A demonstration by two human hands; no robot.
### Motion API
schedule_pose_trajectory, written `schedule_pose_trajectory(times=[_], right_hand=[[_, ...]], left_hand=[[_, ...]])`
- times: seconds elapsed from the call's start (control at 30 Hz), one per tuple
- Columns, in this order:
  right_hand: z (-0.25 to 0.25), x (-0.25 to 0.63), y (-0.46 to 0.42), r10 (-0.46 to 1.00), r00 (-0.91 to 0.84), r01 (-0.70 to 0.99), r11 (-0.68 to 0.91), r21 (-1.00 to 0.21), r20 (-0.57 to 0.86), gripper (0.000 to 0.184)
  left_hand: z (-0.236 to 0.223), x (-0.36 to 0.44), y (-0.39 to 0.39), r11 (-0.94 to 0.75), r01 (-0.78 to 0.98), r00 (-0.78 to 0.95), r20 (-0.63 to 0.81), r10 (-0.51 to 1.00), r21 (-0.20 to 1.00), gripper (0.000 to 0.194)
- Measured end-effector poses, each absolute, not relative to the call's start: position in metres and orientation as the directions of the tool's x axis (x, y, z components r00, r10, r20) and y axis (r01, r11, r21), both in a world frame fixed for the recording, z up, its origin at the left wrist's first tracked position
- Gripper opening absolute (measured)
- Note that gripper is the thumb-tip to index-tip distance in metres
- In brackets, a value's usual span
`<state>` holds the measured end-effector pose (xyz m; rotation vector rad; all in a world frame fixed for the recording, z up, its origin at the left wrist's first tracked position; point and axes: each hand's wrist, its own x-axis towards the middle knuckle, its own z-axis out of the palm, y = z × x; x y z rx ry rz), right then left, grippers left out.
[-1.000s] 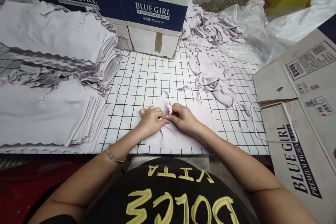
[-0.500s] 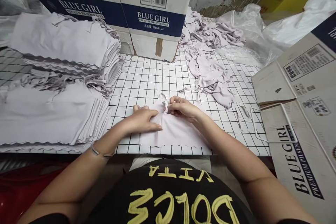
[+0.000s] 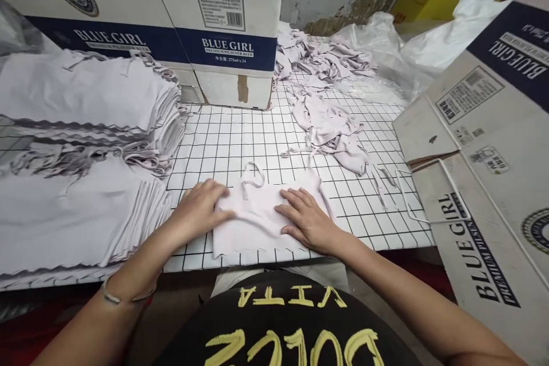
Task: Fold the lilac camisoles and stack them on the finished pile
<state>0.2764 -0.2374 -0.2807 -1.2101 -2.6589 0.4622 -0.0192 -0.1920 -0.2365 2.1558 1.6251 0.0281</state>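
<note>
A pale pink strappy garment, looking like a camisole (image 3: 253,223), lies on the table's near edge in front of me. One thin strap (image 3: 254,174) loops up from its upper edge. At its left end is my left hand (image 3: 199,209), thumb and fingers apart and touching the cloth. My right hand (image 3: 306,220) rests with spread fingers on the right part of the fabric. A soft fold runs between the two hands. Part of the garment's right side is hidden under my right hand.
Stacked similar garments (image 3: 77,91) stand at the left, with another pile (image 3: 64,217) nearer me. Crumpled pink pieces (image 3: 328,126) lie at the back right. Cardboard beer boxes stand behind (image 3: 231,88) and to the right (image 3: 429,131), beside a white wire handle (image 3: 398,194).
Both hands have moved off the strap. The left moved left to the garment's end, and the right flattened onto the cloth. The strap now lies loose, and the view has shifted.
</note>
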Motion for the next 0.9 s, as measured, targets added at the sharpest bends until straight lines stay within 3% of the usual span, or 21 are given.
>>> schedule_pose_trajectory(times=[0.07,0.13,0.2,0.3,0.5,0.57,0.73,0.8,0.87,0.9], right_hand=[[-0.28,0.264,-0.236,0.701,-0.708,0.633,0.68,-0.369,0.078,0.054],[-0.28,0.25,-0.236,0.613,-0.785,0.539,0.748,-0.388,0.092,0.06],[-0.281,0.239,-0.237,0.567,-0.821,0.496,0.769,-0.404,0.071,0.063],[-0.282,0.234,-0.238,0.576,-0.817,0.513,0.747,-0.423,0.026,0.063],[-0.284,0.239,-0.236,0.569,-0.822,0.503,0.741,-0.444,0.018,0.062],[-0.285,0.236,-0.238,0.568,-0.823,0.504,0.738,-0.449,0.011,0.062],[-0.28,0.237,-0.24,0.573,-0.819,0.469,0.704,-0.533,0.037,0.059],[-0.275,0.255,-0.228,0.679,-0.722,0.467,0.621,-0.63,0.134,0.052],[-0.268,0.286,-0.204,0.893,-0.4,0.507,0.403,-0.762,0.206,0.04],[-0.265,0.304,-0.189,0.969,-0.174,0.503,0.243,-0.829,0.178,0.036]], left_hand=[[-0.237,-0.007,-0.175,-0.258,0.904,0.281,-0.02,0.959,0.34,0.025],[-0.239,0.01,-0.151,-0.327,0.893,0.315,0.09,0.945,0.31,0.03],[-0.243,0.025,-0.123,-0.411,0.86,0.416,0.049,0.908,0.303,0.034],[-0.251,0.04,-0.089,-0.418,0.824,0.479,-0.077,0.874,0.381,0.014],[-0.266,0.036,-0.064,-0.07,0.704,0.192,-0.094,0.977,0.706,0.015],[-0.267,0.027,-0.06,-0.01,0.698,0.137,-0.12,0.983,0.716,0.014],[-0.243,0.014,-0.053,0.009,0.81,0.158,-0.233,0.959,0.586,0.02],[-0.227,0.026,-0.063,-0.06,0.855,0.16,-0.152,0.975,0.515,0.022],[-0.217,0.05,-0.09,-0.245,0.839,0.297,-0.032,0.954,0.486,0.023],[-0.216,0.065,-0.108,-0.385,0.765,0.446,0.006,0.895,0.517,0.024]])
